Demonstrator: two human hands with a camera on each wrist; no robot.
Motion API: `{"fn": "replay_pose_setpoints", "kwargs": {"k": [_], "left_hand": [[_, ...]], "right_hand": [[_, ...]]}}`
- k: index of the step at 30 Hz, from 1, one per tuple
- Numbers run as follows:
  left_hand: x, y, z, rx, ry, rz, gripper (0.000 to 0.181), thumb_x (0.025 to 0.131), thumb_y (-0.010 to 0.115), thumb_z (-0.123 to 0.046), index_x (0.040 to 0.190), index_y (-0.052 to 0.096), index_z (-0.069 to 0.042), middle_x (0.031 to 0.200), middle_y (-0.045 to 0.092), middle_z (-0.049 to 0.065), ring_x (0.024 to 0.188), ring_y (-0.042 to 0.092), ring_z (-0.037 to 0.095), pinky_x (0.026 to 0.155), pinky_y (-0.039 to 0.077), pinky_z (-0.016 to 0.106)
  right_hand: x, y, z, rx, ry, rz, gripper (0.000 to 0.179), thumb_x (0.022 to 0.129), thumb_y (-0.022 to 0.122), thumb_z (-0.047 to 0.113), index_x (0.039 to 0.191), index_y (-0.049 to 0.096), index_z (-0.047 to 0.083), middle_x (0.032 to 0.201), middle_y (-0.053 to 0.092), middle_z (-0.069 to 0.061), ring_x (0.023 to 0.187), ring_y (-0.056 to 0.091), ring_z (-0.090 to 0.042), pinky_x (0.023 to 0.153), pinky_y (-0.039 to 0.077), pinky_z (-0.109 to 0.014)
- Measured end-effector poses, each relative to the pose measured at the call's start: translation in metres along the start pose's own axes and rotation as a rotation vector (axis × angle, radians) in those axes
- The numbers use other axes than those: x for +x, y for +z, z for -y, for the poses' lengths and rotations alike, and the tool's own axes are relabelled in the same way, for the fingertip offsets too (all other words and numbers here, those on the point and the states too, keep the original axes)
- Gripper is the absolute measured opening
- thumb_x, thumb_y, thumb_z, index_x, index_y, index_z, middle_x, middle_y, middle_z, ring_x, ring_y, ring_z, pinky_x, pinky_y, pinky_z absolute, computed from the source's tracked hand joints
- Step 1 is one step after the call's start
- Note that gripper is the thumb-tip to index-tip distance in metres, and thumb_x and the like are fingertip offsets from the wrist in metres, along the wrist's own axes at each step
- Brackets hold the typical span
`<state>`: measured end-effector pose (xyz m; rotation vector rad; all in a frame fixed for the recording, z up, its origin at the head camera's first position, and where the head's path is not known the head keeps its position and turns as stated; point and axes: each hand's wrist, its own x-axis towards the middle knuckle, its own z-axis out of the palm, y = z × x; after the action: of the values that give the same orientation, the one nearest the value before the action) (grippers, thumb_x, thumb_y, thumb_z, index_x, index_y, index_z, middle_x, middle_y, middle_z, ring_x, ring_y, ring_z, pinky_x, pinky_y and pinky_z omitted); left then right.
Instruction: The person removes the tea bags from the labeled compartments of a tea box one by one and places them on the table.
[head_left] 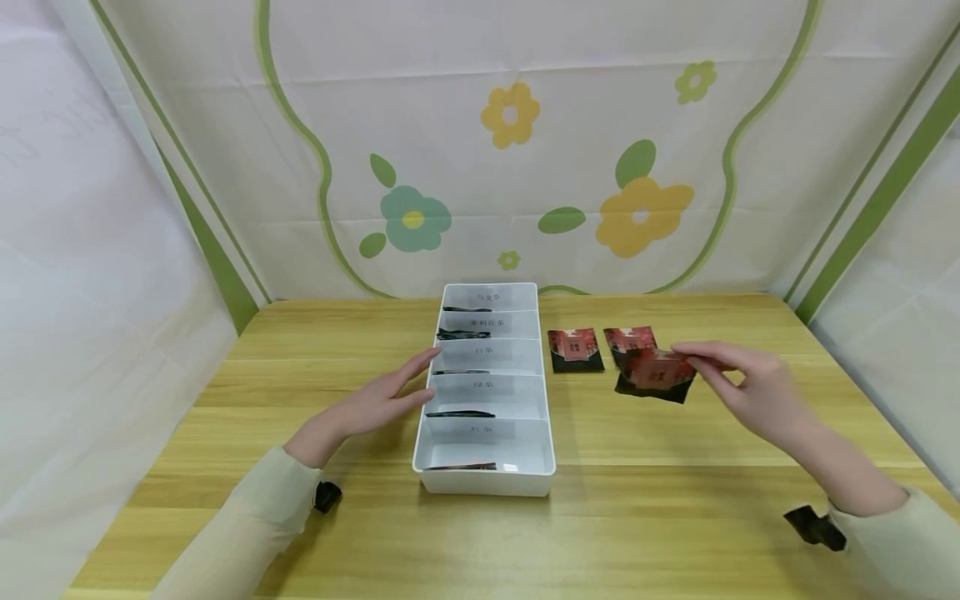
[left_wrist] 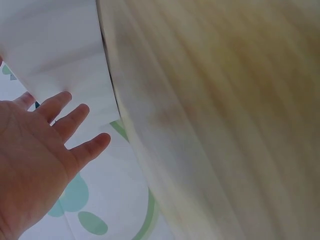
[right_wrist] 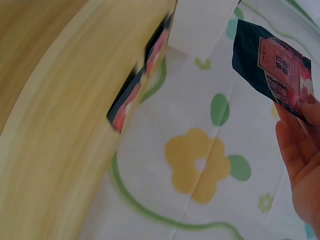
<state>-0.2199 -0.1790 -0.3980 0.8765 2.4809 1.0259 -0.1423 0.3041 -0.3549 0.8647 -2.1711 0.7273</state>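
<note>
A red and black tea sachet [head_left: 654,377] hangs above the table, pinched at its upper right corner by my right hand [head_left: 738,387]. In the right wrist view the sachet [right_wrist: 275,67] shows its printed label, with the thumb on its lower edge. Two similar sachets, one left [head_left: 576,350] and one right [head_left: 630,338], lie on the table; the held one partly overlaps the right one in the head view. My left hand [head_left: 378,404] is at the left side of a white divided box [head_left: 487,483], fingers spread and fingertips right at its rim.
The box has several labelled compartments in a row, with dark sachets [head_left: 461,413] standing in the farther ones and a reddish sachet [head_left: 462,467] in the nearest. A flowered cloth [head_left: 450,100] rises behind the wooden table [head_left: 615,533].
</note>
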Motion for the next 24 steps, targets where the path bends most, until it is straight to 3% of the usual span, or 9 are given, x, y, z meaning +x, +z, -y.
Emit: {"fn": "replay_pose_setpoints", "kwargs": {"k": [2,5,10,16,21,24], "left_hand": [[0.0,0.0,-0.001,-0.001,-0.001,-0.001,0.067,0.101,0.047,-0.048,0.157,0.013,-0.033,0.159,0.018,-0.003,0.143,0.024,0.023,0.111,0.023,0.053],[-0.001,0.0,-0.002,0.001,-0.002,-0.004,0.067,0.101,0.047,-0.047,0.157,0.014,-0.033,0.159,0.019,-0.003,0.142,0.025,0.023,0.111,0.023,0.053],[0.0,0.001,-0.001,0.005,0.0,-0.007,0.067,0.101,0.047,-0.047,0.157,0.014,-0.032,0.159,0.018,-0.003,0.142,0.025,0.023,0.111,0.024,0.052],[-0.001,0.001,-0.001,0.003,-0.004,-0.007,0.066,0.101,0.046,-0.047,0.156,0.012,-0.034,0.159,0.018,-0.003,0.142,0.025,0.023,0.111,0.023,0.053],[-0.001,0.001,-0.001,-0.013,0.004,-0.005,0.065,0.102,0.047,-0.045,0.156,0.012,-0.035,0.159,0.018,-0.002,0.143,0.024,0.024,0.111,0.023,0.054],[-0.001,0.001,-0.001,-0.007,0.007,-0.008,0.065,0.102,0.047,-0.045,0.156,0.012,-0.034,0.159,0.019,-0.001,0.143,0.025,0.025,0.11,0.023,0.055]], "right_hand": [[-0.002,-0.006,-0.006,-0.032,0.022,0.007,0.017,0.093,0.065,0.004,0.108,0.073,0.003,0.107,0.067,0.014,0.091,0.058,0.013,0.066,0.046,-0.009],[-0.003,-0.013,-0.015,-0.066,0.044,0.013,0.04,0.075,0.071,-0.019,0.108,0.073,0.003,0.109,0.063,0.021,0.086,0.058,0.013,0.062,0.046,-0.01],[-0.002,-0.022,-0.034,-0.094,0.08,0.026,0.05,0.067,0.07,-0.028,0.108,0.072,0.0,0.107,0.062,0.021,0.085,0.056,0.015,0.067,0.045,-0.007],[0.0,-0.028,-0.058,-0.136,0.224,0.071,0.037,0.077,0.067,-0.022,0.106,0.072,0.0,0.1,0.07,-0.002,0.081,0.051,0.018,0.066,0.043,-0.005],[0.002,-0.031,-0.083,-0.156,0.387,0.14,0.025,0.087,0.064,-0.011,0.108,0.072,0.0,0.101,0.068,-0.022,0.076,0.047,0.02,0.056,0.042,-0.01],[0.002,-0.032,-0.098,-0.185,0.476,0.189,0.021,0.092,0.062,-0.005,0.111,0.071,0.0,0.102,0.067,-0.026,0.073,0.059,0.004,0.047,0.041,-0.02]]}}
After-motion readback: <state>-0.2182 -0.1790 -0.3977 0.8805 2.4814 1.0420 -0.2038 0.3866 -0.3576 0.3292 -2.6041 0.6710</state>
